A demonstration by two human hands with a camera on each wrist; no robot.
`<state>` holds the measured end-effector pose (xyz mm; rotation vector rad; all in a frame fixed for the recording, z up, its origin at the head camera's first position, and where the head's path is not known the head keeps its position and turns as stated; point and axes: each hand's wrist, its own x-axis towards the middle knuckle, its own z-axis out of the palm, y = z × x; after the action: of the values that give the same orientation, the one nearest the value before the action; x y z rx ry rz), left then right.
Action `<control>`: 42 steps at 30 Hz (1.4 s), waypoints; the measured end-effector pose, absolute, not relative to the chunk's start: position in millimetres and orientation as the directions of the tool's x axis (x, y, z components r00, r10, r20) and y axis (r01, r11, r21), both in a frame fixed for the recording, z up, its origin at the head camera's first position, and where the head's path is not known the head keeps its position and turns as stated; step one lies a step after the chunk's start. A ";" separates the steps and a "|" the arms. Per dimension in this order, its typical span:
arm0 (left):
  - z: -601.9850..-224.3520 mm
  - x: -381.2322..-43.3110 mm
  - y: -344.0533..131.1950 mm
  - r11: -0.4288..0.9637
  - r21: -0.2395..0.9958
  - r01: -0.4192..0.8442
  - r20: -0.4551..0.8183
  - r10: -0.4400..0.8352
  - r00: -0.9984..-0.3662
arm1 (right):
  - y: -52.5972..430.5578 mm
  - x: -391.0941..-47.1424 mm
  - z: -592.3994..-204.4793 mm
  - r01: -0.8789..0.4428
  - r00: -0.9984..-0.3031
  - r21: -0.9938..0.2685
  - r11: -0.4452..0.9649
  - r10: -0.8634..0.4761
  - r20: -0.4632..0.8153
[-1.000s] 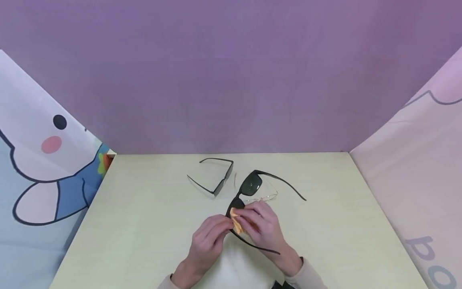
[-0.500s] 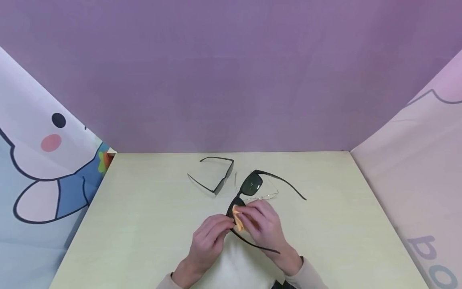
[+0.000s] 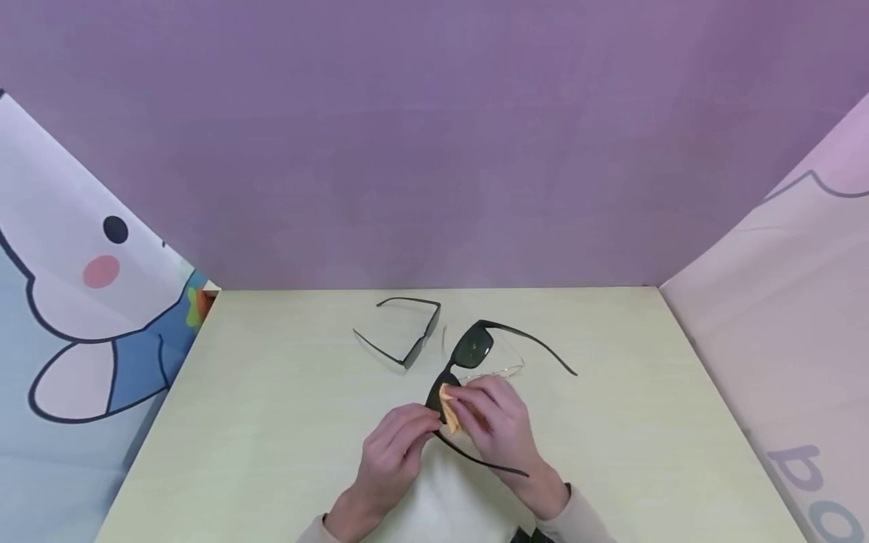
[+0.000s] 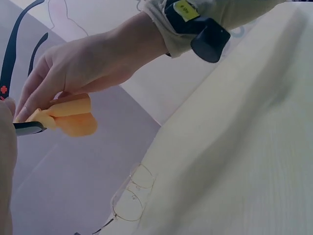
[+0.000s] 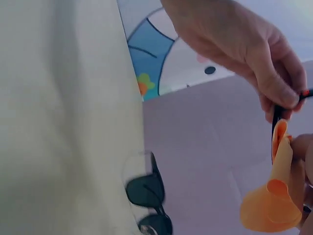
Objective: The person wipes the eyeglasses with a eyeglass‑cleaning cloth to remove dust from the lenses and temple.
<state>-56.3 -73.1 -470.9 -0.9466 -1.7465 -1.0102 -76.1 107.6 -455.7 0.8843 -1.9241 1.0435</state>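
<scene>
Black sunglasses [image 3: 474, 345] with dark lenses are held up over the table, both temples unfolded toward the right. My left hand [image 3: 390, 450] pinches the frame at the near lens's outer corner, beside the hinge. My right hand [image 3: 498, 422] pinches a folded orange cloth [image 3: 449, 413] against that near lens, covering part of it. In the left wrist view, the cloth [image 4: 76, 117] hangs out below the right fingers at the lens edge. Seen from the right wrist, the left hand [image 5: 259, 54] grips the frame right beside the cloth [image 5: 271, 205].
Farther back on the pale table [image 3: 285, 377] lies a second pair of dark sunglasses [image 3: 414, 351], temples open to the left. Thin-rimmed clear glasses [image 3: 509, 370] lie behind the held pair, partly hidden. A purple backdrop [image 3: 434, 151] and printed side panels surround the table.
The cloth and right fingertips have shifted slightly up and right along the near lens, then stayed about there. The left hand and sunglasses hold nearly still.
</scene>
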 end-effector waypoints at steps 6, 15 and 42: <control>-468.8 -57.7 -72.2 0.376 0.224 0.899 0.936 0.175 -0.306 | 108.2 -76.0 -455.4 -0.847 -0.471 -0.368 0.383 -0.222 0.854; -469.3 -56.7 -72.6 0.381 0.226 0.897 0.931 0.186 -0.313 | 111.0 -79.0 -454.6 -0.832 -0.472 -0.362 0.421 -0.191 0.861; -467.1 -57.6 -72.9 0.385 0.191 0.903 0.938 0.201 -0.284 | 109.9 -75.4 -455.1 -0.818 -0.502 -0.396 0.416 -0.182 0.846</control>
<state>-57.6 -72.9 -467.1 -0.9746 -1.7304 -0.9639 -75.4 109.9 -455.1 0.8490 -1.9326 1.0928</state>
